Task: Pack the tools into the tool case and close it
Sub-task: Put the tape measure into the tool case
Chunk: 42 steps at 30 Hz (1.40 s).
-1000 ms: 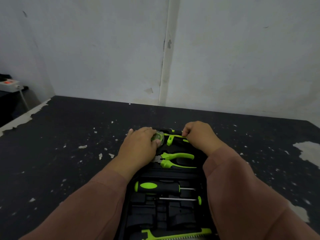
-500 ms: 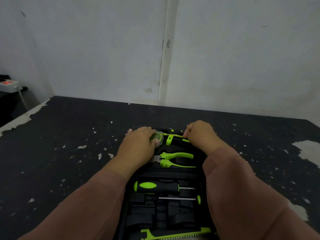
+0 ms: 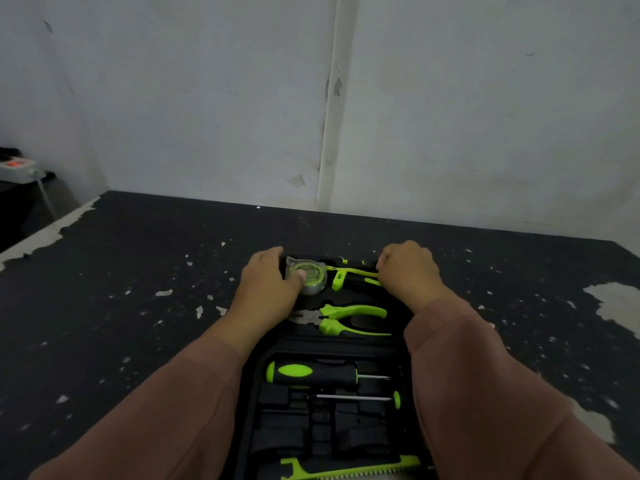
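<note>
The black tool case (image 3: pixel 322 424) lies open in front of me on the dark table. At its far end my left hand (image 3: pixel 266 289) holds the round green tape measure (image 3: pixel 309 274), thumb on its face. My right hand (image 3: pixel 410 268) pinches the end of the yellow tape, which runs out from the measure to my fingers. Green-handled pliers (image 3: pixel 349 317) lie in the case below. Nearer me lie a black and green screwdriver (image 3: pixel 311 373), a thin screwdriver (image 3: pixel 356 397) and a green saw (image 3: pixel 349 469).
The dark table (image 3: pixel 138 306) has chipped paint and pale flecks. A white wall stands close behind its far edge. A white power strip (image 3: pixel 17 168) sits on a surface at the far left. My sleeves cover the case's side edges.
My left hand has shifted slightly left off the tape measure, so its face shows more. The right hand holds the tape end in about the same place.
</note>
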{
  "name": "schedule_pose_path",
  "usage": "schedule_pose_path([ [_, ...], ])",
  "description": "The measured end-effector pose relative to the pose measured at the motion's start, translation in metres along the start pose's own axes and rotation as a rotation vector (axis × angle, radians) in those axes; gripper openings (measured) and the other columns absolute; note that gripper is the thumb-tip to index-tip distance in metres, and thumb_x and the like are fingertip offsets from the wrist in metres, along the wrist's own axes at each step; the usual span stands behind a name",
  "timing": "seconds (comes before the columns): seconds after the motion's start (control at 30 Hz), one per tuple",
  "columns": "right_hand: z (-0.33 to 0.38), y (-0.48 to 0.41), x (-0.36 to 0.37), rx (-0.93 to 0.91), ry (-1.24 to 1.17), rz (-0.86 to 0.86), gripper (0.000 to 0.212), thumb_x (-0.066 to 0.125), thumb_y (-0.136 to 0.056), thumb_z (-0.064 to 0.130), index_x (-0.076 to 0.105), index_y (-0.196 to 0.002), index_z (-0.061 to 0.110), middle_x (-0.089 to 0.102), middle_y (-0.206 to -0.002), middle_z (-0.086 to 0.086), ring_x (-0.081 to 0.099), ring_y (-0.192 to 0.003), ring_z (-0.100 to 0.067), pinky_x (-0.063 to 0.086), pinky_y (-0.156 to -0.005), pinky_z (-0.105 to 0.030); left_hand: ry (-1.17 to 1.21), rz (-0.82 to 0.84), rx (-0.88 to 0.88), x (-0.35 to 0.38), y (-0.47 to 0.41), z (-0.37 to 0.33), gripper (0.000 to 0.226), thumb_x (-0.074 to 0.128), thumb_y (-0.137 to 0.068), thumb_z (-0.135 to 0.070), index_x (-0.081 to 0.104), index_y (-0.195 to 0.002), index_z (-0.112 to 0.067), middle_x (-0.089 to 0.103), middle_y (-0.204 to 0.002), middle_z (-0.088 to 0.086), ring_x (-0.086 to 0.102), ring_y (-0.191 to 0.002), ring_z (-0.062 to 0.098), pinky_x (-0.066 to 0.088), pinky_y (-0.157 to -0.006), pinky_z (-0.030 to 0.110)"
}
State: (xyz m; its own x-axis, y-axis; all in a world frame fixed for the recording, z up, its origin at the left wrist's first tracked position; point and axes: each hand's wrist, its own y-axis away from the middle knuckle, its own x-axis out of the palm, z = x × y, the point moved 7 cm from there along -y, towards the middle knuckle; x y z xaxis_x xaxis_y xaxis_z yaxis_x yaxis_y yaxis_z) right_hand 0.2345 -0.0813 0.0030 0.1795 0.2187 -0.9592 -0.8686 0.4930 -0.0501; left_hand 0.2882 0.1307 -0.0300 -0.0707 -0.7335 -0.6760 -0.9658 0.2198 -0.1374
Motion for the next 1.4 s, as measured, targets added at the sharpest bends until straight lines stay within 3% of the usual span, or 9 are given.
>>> schedule_pose_path([
  [0.17, -0.009, 0.001, -0.003, 0.105, -0.112, 0.003, 0.033, 0.050, -0.084, 0.022, 0.053, -0.116, 0.027, 0.041, -0.130, -0.009, 0.035, -0.121, -0.034, 0.031, -0.099, -0.045, -0.200, 0.085, -0.133, 0.001, -0.009, 0.019, 0.071, 0.039, -0.075, -0.068, 0.060, -0.116, -0.014, 0.056, -0.128, 0.013, 0.046, -0.122, 0.034, 0.033, -0.104, 0.049],
  [0.3, -0.010, 0.001, 0.004, 0.127, -0.078, 0.077, 0.040, 0.047, -0.084, 0.027, 0.049, -0.124, 0.033, 0.041, -0.135, -0.005, 0.031, -0.128, -0.032, 0.024, -0.103, -0.051, -0.282, 0.155, -0.132, 0.007, -0.010, 0.022, 0.087, 0.023, -0.067, -0.076, 0.060, -0.122, -0.018, 0.050, -0.137, 0.008, 0.037, -0.130, 0.033, 0.022, -0.106, 0.054],
  [0.43, -0.017, -0.001, 0.008, 0.182, -0.163, 0.139, 0.041, 0.048, -0.084, 0.027, 0.051, -0.124, 0.035, 0.039, -0.137, -0.005, 0.027, -0.131, -0.033, 0.025, -0.103, -0.052, -0.236, 0.163, -0.121, 0.007, -0.010, 0.020, 0.086, 0.025, -0.066, -0.075, 0.060, -0.121, -0.019, 0.052, -0.135, 0.006, 0.037, -0.130, 0.031, 0.019, -0.108, 0.054],
  [0.6, -0.018, -0.003, 0.009, 0.171, -0.159, 0.129, 0.036, 0.052, -0.084, 0.027, 0.053, -0.119, 0.034, 0.042, -0.134, -0.005, 0.029, -0.129, -0.033, 0.029, -0.099, -0.050, -0.054, 0.151, -0.157, 0.004, -0.009, 0.021, 0.063, 0.047, -0.066, -0.075, 0.060, -0.084, -0.016, 0.064, -0.112, 0.010, 0.052, -0.115, 0.032, 0.032, -0.106, 0.050],
  [0.73, -0.016, -0.005, 0.002, 0.158, -0.143, 0.099, 0.035, 0.055, -0.084, 0.033, 0.054, -0.119, 0.034, 0.041, -0.133, -0.006, 0.030, -0.128, -0.033, 0.029, -0.100, -0.050, 0.207, 0.172, -0.224, 0.006, -0.009, 0.029, 0.089, 0.057, -0.040, -0.083, 0.066, -0.104, -0.022, 0.067, -0.111, 0.004, 0.058, -0.110, 0.027, 0.041, -0.102, 0.047],
  [0.9, -0.009, -0.004, -0.021, 0.109, -0.123, -0.009, 0.033, 0.056, -0.084, 0.037, 0.055, -0.116, 0.033, 0.041, -0.130, -0.007, 0.031, -0.125, -0.033, 0.029, -0.099, -0.050, 0.572, 0.182, -0.253, 0.001, -0.005, 0.016, 0.060, 0.076, -0.070, -0.041, 0.055, -0.116, -0.009, 0.066, -0.111, 0.007, 0.066, -0.094, 0.020, 0.053, -0.077, 0.031],
  [1.1, -0.004, 0.011, -0.050, 0.029, -0.076, -0.114, 0.036, 0.054, -0.085, 0.042, 0.054, -0.118, 0.029, 0.040, -0.129, -0.008, 0.031, -0.124, -0.033, 0.029, -0.099, -0.052, 0.679, 0.163, -0.145, -0.016, -0.005, 0.002, 0.065, 0.078, -0.072, -0.023, 0.045, -0.126, -0.008, 0.062, -0.120, 0.013, 0.066, -0.101, 0.026, 0.053, -0.090, 0.041],
  [1.27, -0.005, 0.039, -0.082, -0.083, 0.004, -0.324, 0.042, 0.052, -0.085, 0.048, 0.054, -0.115, 0.019, 0.042, -0.121, -0.010, 0.037, -0.115, -0.032, 0.035, -0.093, -0.048, 0.663, 0.146, 0.053, -0.039, 0.011, -0.029, 0.054, 0.066, -0.081, -0.003, 0.040, -0.128, -0.010, 0.061, -0.108, 0.000, 0.061, -0.092, 0.007, 0.052, -0.065, 0.012],
  [1.4, -0.005, 0.076, -0.102, -0.164, 0.056, -0.590, 0.044, 0.056, -0.081, 0.050, 0.055, -0.108, 0.016, 0.046, -0.111, -0.010, 0.041, -0.102, -0.032, 0.035, -0.083, -0.041, 0.608, 0.173, 0.166, -0.058, 0.033, -0.044, 0.058, 0.067, -0.080, -0.002, 0.042, -0.130, -0.020, 0.057, -0.124, 0.005, 0.059, -0.107, 0.013, 0.050, -0.085, 0.027],
])
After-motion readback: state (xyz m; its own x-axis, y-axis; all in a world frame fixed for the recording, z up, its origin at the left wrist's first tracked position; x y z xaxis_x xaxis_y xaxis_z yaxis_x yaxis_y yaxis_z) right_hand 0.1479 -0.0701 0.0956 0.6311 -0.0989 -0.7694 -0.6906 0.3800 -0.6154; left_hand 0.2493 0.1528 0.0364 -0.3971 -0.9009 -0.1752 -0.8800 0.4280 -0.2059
